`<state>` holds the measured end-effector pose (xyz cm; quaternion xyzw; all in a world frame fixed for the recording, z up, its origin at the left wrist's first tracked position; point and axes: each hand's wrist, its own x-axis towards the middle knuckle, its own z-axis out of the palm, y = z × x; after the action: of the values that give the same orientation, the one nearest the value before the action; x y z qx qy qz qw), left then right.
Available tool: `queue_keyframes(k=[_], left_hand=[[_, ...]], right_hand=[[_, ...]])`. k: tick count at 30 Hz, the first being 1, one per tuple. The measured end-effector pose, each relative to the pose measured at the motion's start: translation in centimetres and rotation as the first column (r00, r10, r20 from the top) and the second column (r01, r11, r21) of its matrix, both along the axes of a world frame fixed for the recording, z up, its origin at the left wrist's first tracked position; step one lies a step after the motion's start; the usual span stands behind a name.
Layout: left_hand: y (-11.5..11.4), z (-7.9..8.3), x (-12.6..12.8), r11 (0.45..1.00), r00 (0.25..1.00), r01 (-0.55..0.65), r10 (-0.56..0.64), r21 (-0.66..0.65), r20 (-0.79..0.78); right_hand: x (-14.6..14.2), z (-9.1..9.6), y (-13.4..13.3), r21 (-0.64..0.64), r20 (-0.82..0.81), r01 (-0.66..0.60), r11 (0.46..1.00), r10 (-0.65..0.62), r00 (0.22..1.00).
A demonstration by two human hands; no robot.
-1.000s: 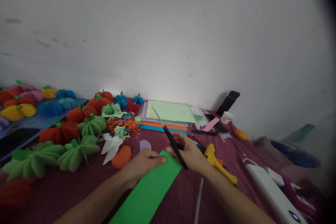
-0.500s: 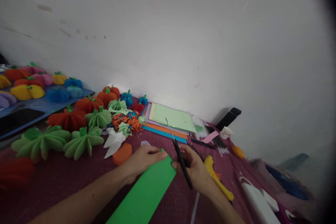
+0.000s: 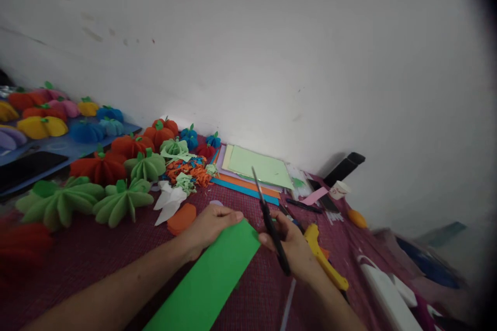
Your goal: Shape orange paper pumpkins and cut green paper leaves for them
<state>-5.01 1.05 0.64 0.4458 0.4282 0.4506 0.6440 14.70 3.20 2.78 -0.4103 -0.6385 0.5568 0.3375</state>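
Note:
My left hand (image 3: pixel 209 226) rests on the far left corner of a long green paper strip (image 3: pixel 212 279) lying on the maroon cloth (image 3: pixel 97 258), fingers curled onto its edge. My right hand (image 3: pixel 293 245) pinches the strip's far right corner while also gripping black-handled scissors (image 3: pixel 269 222), whose closed blades point up and away toward the wall. An orange paper piece (image 3: pixel 181 218) and a small lilac cutout (image 3: pixel 216 202) lie just beyond my left hand.
Paper pumpkins in green (image 3: pixel 122 200), orange (image 3: pixel 99 167) and blue crowd the left. Shredded paper scraps (image 3: pixel 188 170) and a stack of coloured sheets (image 3: pixel 258 169) lie by the wall. A yellow glue gun (image 3: pixel 324 261), a pen (image 3: pixel 303 206), a paper cup (image 3: pixel 339 189) and a white device (image 3: pixel 388 289) are at the right.
The view has swung left and down. My right hand shifted a little to the right, tilting the scissors more upright; both hands still hold the strip's far end.

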Motion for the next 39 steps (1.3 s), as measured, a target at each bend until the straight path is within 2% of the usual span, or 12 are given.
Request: queue_keyframes(k=[4, 9, 18, 22, 24, 26, 28, 31, 35, 39], left_hand=[[-0.2, 0.2, 0.2, 0.999, 1.000, -0.023, 0.023, -0.028, -0.003], [-0.3, 0.0, 0.3, 0.988, 0.998, 0.063, -0.062, -0.139, 0.012], [-0.6, 0.7, 0.3, 0.973, 0.996, 0.087, -0.078, -0.213, 0.048], [-0.6, 0.8, 0.2, 0.972, 0.996, 0.071, -0.056, -0.223, 0.069], [-0.5, 0.7, 0.1, 0.970, 0.995, 0.074, -0.056, -0.232, 0.083], [-0.5, 0.7, 0.0, 0.968, 0.993, 0.084, -0.062, -0.236, 0.101], [-0.6, 0.6, 0.0, 0.968, 0.991, 0.093, -0.068, -0.234, 0.111], [-0.6, 0.6, 0.0, 0.969, 0.991, 0.093, -0.068, -0.227, 0.116], [-0.6, 0.5, 0.0, 0.969, 0.989, 0.099, -0.071, -0.225, 0.129], [-0.6, 0.3, 0.0, 0.971, 0.985, 0.124, -0.096, -0.206, 0.140]], right_hand=[[-0.8, -0.3, -0.3, -0.025, -0.058, -0.011, 1.000, 0.010, 0.998], [-0.7, -0.1, -0.1, 0.009, -0.098, -0.004, 1.000, 0.005, 0.995], [-0.7, -0.2, 0.2, 0.042, -0.058, -0.007, 0.999, 0.009, 0.998], [1.1, 0.9, 0.1, 0.007, 0.042, -0.011, 1.000, 0.010, 0.999], [3.0, 1.5, -0.2, -0.004, 0.113, -0.057, 0.998, 0.057, 0.992], [5.1, 2.0, -0.6, -0.020, 0.172, -0.154, 0.988, 0.156, 0.973], [7.3, 2.3, -1.0, -0.067, 0.215, -0.287, 0.956, 0.295, 0.931], [9.8, 2.5, -1.5, -0.126, 0.286, -0.413, 0.902, 0.431, 0.856], [10.8, 3.3, -1.9, -0.127, 0.423, -0.515, 0.848, 0.516, 0.745], [9.9, 3.4, -2.1, -0.159, 0.434, -0.531, 0.832, 0.542, 0.720]])
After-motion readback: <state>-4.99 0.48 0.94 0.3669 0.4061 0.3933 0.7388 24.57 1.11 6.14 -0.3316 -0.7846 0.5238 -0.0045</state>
